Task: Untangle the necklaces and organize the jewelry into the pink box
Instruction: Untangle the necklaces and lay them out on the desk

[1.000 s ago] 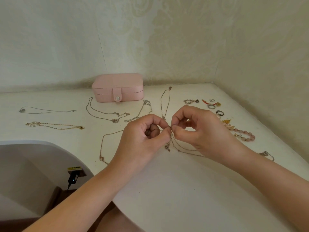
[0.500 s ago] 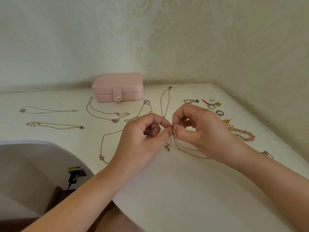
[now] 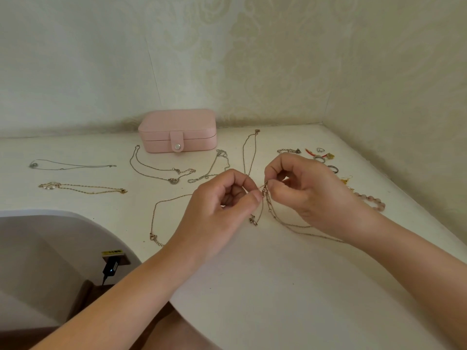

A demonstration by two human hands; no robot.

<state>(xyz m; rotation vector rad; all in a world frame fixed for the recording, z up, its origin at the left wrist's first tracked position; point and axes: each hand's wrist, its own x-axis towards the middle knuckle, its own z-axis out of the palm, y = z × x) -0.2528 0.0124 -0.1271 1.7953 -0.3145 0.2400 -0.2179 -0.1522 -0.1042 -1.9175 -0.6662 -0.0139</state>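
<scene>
Metal tangled necklaces (image 3: 264, 192), thin and pale gold, bunch in a knot above the table's (image 3: 278, 286) middle. The left hand (image 3: 222, 205) and right hand (image 3: 308, 195) both pinch it. The closed pink box (image 3: 177, 130) sits by the back edge.

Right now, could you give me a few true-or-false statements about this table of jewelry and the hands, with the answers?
1. The pink box is closed, its tab snapped. True.
2. The left hand and the right hand both pinch the tangled chains. True.
3. The pink bead bracelet lies at the left end of the table. False: it lies on the right, past the right hand.
4. The rings sit on top of the pink box. False: they lie on the table, at the right.
5. A gold necklace lies stretched out on the left, untouched. True.
</scene>
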